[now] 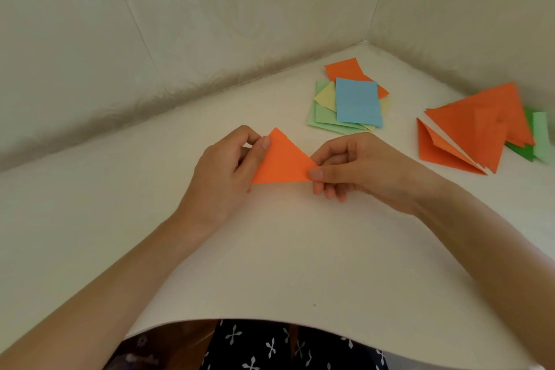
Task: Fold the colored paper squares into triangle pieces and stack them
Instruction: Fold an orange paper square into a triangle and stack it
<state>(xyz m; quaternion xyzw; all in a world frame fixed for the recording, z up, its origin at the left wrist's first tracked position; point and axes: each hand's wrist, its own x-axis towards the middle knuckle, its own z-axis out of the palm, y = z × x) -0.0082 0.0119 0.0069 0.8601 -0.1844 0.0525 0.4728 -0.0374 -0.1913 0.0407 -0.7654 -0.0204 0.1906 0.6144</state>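
Observation:
An orange paper triangle (282,159) is held just above the white table (270,249) at its middle. My left hand (228,171) pinches the triangle's left edge near the top corner with the thumb on top. My right hand (360,171) pinches its right corner between thumb and fingers. A loose pile of unfolded squares (348,99) lies behind, with a blue sheet (357,102) on top of orange, yellow and light green ones. A stack of folded orange triangles (477,129) lies at the right, over green pieces (537,135).
Pale walls close off the table at the back and right, meeting in a corner beyond the square pile. The table's front edge curves just above my patterned clothing (270,345).

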